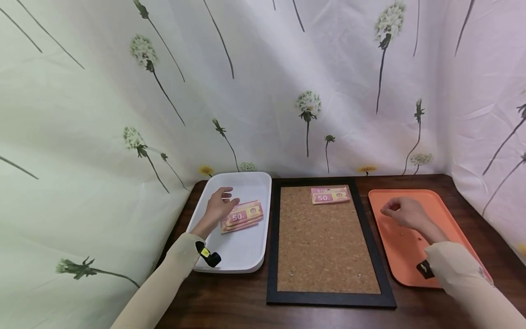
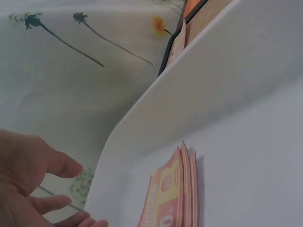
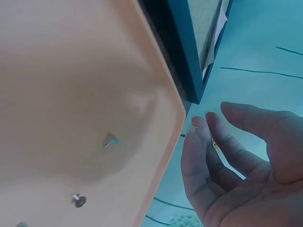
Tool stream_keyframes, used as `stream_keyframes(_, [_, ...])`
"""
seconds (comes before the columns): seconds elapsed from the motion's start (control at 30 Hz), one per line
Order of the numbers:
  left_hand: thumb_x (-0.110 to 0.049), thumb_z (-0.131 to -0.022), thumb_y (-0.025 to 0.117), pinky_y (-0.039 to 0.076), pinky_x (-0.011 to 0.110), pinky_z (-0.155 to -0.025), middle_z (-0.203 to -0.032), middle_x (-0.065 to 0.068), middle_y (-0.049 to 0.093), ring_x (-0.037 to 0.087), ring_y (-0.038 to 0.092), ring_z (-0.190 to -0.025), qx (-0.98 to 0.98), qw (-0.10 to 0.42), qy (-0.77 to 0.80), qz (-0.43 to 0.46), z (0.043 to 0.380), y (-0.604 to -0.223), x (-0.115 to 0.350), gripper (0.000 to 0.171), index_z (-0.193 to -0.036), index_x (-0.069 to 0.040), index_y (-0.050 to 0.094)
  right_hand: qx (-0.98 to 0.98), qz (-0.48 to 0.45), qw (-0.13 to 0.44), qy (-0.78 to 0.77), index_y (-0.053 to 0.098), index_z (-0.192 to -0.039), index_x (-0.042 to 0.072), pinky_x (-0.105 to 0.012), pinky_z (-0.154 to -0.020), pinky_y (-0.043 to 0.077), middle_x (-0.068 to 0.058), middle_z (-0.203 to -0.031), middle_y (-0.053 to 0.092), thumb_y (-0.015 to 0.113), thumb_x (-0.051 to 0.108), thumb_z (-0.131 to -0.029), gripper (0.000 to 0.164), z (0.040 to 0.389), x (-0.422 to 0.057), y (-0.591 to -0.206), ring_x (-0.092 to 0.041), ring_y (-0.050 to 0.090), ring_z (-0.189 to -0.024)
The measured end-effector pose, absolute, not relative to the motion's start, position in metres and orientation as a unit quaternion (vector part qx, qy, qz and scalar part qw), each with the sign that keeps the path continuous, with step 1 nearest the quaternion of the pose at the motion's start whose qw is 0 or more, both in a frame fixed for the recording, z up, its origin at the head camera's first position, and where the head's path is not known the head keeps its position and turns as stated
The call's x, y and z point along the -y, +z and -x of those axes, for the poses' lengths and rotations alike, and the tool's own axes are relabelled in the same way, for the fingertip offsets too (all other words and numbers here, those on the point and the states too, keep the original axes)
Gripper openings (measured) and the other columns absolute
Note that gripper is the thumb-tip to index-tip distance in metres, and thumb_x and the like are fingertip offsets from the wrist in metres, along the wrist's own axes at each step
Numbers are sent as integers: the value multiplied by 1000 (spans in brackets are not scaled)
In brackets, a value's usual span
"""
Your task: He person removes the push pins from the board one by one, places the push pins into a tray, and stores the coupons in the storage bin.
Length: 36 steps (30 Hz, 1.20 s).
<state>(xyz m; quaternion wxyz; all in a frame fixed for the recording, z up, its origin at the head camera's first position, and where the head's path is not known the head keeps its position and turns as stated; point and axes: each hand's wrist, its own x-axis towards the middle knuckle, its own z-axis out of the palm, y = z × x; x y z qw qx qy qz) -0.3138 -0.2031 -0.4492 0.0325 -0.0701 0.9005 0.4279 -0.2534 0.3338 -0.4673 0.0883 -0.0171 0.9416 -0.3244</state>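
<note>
My left hand [image 1: 220, 205] hovers over the white tray [image 1: 242, 256], fingers loosely bent and holding nothing. Just right of it, inside that tray, lies a small stack of pink and yellow coupons [image 1: 245, 214] marked 50. In the left wrist view the coupons [image 2: 165, 194] sit apart from the fingers [image 2: 52, 203]. Over the orange tray [image 1: 394, 260], my right hand [image 1: 404, 212] has its thumb and fingers bent with a gap between them. Thumbtacks [image 3: 80, 201] lie on the tray below. One more coupon [image 1: 330, 195] is at the top right of the corkboard [image 1: 324, 246].
The corkboard's black frame [image 1: 328, 299] stands between the two trays on a dark wooden table [image 1: 230, 297]. Small shiny bits [image 1: 292, 273] show near the board's lower corners. A cloth curtain [image 1: 263, 91] printed with dandelions hangs behind and beside the table.
</note>
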Motion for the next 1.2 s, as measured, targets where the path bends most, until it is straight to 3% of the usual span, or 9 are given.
stream_keyframes(0.27, [-22,-102,67,53,51,-109,-149,20,54,38,56,-136,-894,9,446,45,314,-437,181,56,-153,-11,47,-935,26,89,-343,67,-120,-4,-42,-73,62,-28,-116,68,59,27,-105,35,265,-327,-458,-29,71,-87])
stream_keyframes(0.8, [-18,-100,68,61,45,-95,-135,21,64,36,67,-121,-886,8,456,-80,318,-439,113,49,-146,-5,54,-927,76,25,-367,68,-118,-5,-38,-69,63,-26,-112,70,61,20,-105,29,288,-303,-448,-35,72,-91])
stream_keyframes(0.97, [-14,-101,64,60,43,-95,-134,23,64,34,67,-120,-874,34,474,-102,316,-446,95,44,-143,-5,55,-925,75,15,-372,68,-116,-4,-34,-66,61,-26,-108,72,62,17,-103,26,295,-289,-450,-31,72,-84])
stream_keyframes(1.2, [-17,-98,65,58,45,-98,-136,23,64,35,66,-121,-872,70,472,-111,320,-449,71,48,-144,-5,56,-920,73,13,-384,66,-118,-6,-42,-68,64,-28,-105,72,61,15,-103,26,301,-277,-456,-27,71,-75])
